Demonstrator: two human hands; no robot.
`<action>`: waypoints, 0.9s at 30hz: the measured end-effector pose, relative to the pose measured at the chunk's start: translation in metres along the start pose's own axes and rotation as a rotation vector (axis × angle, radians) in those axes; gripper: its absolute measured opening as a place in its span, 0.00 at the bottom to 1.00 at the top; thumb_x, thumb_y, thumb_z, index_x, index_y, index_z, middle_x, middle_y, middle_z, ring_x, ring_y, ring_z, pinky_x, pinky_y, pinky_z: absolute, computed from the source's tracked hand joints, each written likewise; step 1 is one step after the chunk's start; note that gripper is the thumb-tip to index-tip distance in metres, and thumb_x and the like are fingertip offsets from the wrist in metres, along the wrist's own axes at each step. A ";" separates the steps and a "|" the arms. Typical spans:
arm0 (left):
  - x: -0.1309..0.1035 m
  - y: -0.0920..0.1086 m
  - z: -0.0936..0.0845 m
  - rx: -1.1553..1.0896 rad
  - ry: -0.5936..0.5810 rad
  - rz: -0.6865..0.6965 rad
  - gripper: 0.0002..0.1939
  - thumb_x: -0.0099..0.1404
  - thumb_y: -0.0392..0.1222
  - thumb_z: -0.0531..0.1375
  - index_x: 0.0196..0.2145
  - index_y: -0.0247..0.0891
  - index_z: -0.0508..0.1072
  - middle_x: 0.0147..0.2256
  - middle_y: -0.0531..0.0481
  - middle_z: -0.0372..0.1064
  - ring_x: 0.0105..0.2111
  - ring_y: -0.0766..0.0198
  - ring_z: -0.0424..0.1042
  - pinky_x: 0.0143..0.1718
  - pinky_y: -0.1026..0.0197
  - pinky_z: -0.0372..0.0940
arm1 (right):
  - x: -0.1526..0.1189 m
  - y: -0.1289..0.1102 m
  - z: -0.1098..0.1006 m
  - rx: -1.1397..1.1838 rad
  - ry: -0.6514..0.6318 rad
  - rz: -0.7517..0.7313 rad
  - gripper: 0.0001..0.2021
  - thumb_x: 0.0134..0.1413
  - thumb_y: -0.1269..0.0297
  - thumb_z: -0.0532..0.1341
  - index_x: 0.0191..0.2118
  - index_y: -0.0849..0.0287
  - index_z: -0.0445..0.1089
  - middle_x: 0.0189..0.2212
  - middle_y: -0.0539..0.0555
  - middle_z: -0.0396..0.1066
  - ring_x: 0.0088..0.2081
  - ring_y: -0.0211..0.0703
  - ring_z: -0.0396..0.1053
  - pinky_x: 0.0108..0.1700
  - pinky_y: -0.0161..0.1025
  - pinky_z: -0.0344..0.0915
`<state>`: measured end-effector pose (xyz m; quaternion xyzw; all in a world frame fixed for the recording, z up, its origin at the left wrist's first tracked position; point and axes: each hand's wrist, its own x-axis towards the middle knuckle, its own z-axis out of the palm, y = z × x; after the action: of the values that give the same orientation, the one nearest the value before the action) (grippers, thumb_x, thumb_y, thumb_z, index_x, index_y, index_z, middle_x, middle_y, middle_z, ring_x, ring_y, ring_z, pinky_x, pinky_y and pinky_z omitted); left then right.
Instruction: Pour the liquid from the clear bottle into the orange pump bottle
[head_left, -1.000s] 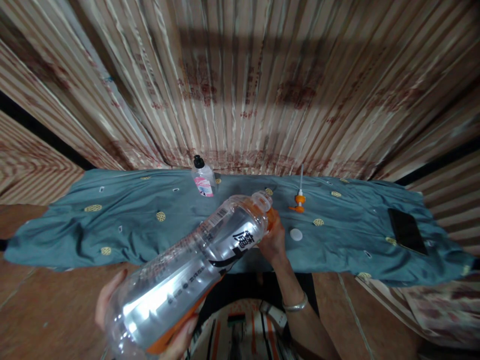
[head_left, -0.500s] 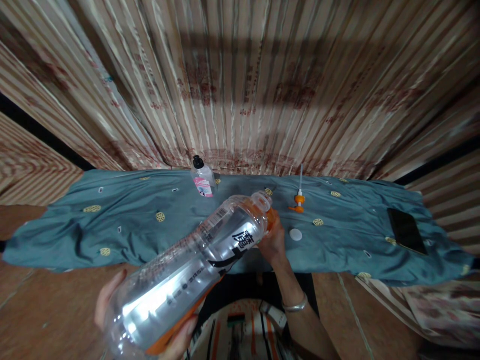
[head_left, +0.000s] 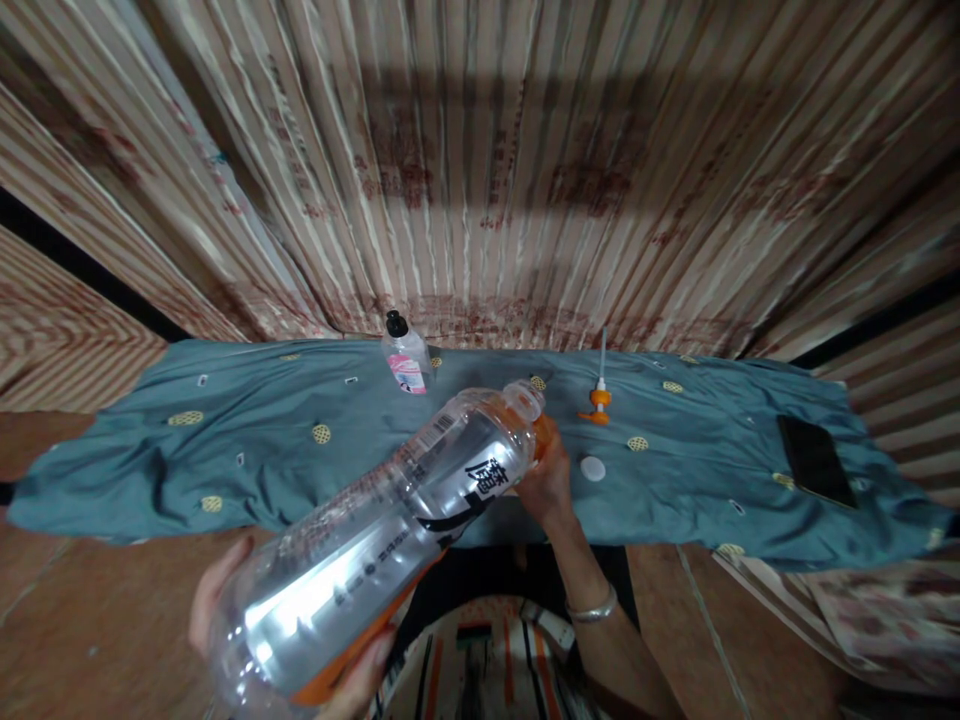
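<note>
A: Where's the big bottle [head_left: 390, 530]?
B: Mid-air, neck tilted right over the tabletop [head_left: 262, 455]. Left hand [head_left: 215, 595]: fingers clamped round its base. Right hand [head_left: 549, 487]: fingers clamped on a mostly hidden orange thing [head_left: 539, 436] by the neck.
A: Done? Left?
B: Bottle's uncapped. Pump [head_left: 599, 399] and white disc [head_left: 592, 469] lie loose at right, neither fitted yet. Any flow, can't tell.

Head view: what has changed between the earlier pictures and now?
Nothing visibly moved; nothing was taken hold of or let go. The large clear plastic bottle with the silver label is still tilted, its base in the left hand, the right hand by its neck. On the teal cloth, the small clear bottle with black cap, orange-and-white pump, round white disc and flat black rectangular slab stayed put.
</note>
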<state>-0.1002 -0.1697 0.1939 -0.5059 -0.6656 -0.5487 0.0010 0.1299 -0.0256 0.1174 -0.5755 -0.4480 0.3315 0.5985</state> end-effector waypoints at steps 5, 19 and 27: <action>-0.003 -0.002 0.001 -0.059 0.028 -0.095 0.53 0.50 0.64 0.80 0.67 0.47 0.66 0.64 0.40 0.66 0.59 0.39 0.75 0.71 0.29 0.69 | 0.000 -0.004 0.000 0.026 0.005 -0.035 0.28 0.41 0.57 0.76 0.52 0.56 0.75 0.41 0.59 0.88 0.40 0.60 0.86 0.39 0.52 0.85; 0.005 -0.034 -0.004 -0.014 0.004 0.178 0.60 0.41 0.63 0.80 0.72 0.57 0.71 0.62 0.47 0.67 0.56 0.37 0.72 0.78 0.20 0.53 | 0.000 0.000 0.001 0.047 -0.007 -0.017 0.31 0.40 0.57 0.77 0.53 0.55 0.74 0.43 0.58 0.88 0.41 0.59 0.86 0.41 0.52 0.86; 0.006 -0.030 -0.001 0.001 0.034 0.172 0.59 0.43 0.66 0.79 0.72 0.54 0.72 0.61 0.45 0.68 0.54 0.37 0.74 0.78 0.23 0.53 | 0.000 -0.007 0.000 0.051 -0.003 -0.013 0.28 0.44 0.54 0.75 0.52 0.56 0.75 0.41 0.59 0.87 0.41 0.61 0.87 0.40 0.54 0.86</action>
<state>-0.1245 -0.1631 0.1758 -0.5518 -0.6197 -0.5548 0.0599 0.1288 -0.0264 0.1243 -0.5566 -0.4443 0.3397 0.6144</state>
